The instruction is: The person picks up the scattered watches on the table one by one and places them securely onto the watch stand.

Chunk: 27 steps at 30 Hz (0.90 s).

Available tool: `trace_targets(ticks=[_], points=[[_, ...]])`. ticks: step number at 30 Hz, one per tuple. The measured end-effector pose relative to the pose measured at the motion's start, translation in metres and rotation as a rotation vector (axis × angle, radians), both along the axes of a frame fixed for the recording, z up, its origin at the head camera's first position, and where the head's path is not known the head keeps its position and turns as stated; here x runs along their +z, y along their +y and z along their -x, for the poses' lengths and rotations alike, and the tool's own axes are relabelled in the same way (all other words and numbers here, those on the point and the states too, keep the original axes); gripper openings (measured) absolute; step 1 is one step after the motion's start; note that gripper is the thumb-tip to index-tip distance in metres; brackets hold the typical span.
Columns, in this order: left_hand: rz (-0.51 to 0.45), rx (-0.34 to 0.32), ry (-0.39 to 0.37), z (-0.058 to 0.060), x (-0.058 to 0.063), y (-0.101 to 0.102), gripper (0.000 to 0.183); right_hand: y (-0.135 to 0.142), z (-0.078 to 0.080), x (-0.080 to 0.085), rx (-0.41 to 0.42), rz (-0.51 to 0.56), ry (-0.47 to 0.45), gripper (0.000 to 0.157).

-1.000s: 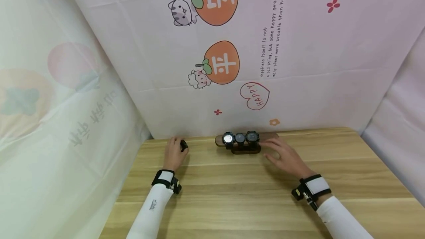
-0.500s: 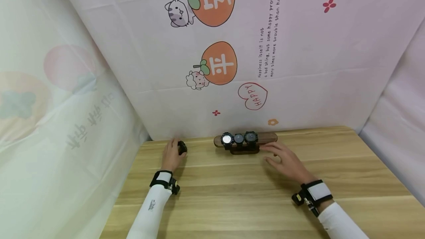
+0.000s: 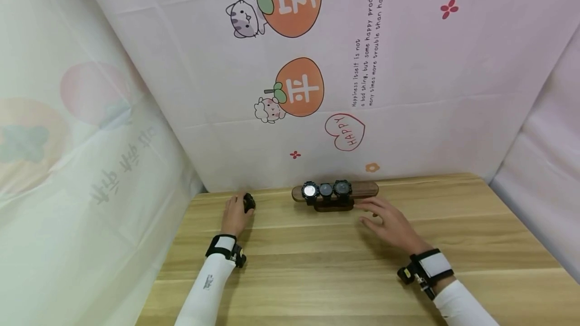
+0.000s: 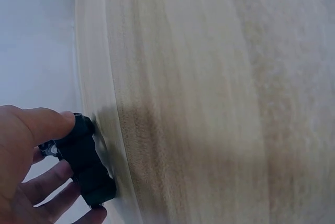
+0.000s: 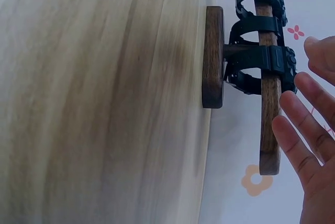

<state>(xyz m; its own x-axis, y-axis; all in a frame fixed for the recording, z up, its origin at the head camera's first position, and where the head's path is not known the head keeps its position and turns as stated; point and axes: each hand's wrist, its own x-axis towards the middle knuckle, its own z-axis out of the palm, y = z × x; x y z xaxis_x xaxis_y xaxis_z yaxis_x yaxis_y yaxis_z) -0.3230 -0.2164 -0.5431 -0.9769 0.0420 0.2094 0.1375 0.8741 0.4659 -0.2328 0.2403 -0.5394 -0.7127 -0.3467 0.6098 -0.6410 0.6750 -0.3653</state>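
Near the table's back left corner, my left hand (image 3: 234, 217) holds a black wristwatch (image 3: 249, 202). In the left wrist view, my thumb presses one end of the watch (image 4: 86, 166) and the fingers curl at its other side; its dial is hidden. To the right, a dark wooden watch stand (image 3: 366, 188) carries three black watches side by side; the leftmost dial (image 3: 309, 190) reflects light. My right hand (image 3: 393, 224) is beside the stand's right end with fingers spread. In the right wrist view, the fingertips lie close to the bar (image 5: 269, 119); contact cannot be told.
The wooden table (image 3: 308, 265) has a light grain. A white printed cloth (image 3: 226, 89) rises behind its back edge, right behind the stand. Another pale cloth (image 3: 81, 205) hangs along the left side.
The view has shifted slightly. The watch in my left hand shows a little more beyond the fingers than a second ago. My right hand has drawn slightly down from the bar.
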Motion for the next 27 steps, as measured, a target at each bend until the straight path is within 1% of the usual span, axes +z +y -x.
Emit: trace_targets(ticks=[5,10,13,16,23,27], points=[[-0.026,0.013,-0.01,0.0,0.001,0.001,0.054,0.0,0.0,-0.003,0.004,0.004,0.001,0.041],[-0.01,0.011,0.02,-0.002,0.003,0.003,0.051,0.0,0.001,-0.006,0.01,0.007,-0.001,0.04],[0.006,0.007,0.015,-0.003,0.004,0.004,0.051,0.0,0.001,-0.007,0.019,0.011,-0.001,0.04],[0.018,0.006,-0.001,-0.004,0.005,0.006,0.052,-0.001,0.001,-0.007,0.024,0.013,0.0,0.04],[0.053,-0.021,-0.032,-0.01,0.01,0.011,0.061,-0.004,0.002,-0.007,0.031,0.02,-0.001,0.044],[0.069,-0.029,-0.043,-0.011,0.013,0.014,0.062,-0.006,0.002,-0.007,0.036,0.026,-0.006,0.041]])
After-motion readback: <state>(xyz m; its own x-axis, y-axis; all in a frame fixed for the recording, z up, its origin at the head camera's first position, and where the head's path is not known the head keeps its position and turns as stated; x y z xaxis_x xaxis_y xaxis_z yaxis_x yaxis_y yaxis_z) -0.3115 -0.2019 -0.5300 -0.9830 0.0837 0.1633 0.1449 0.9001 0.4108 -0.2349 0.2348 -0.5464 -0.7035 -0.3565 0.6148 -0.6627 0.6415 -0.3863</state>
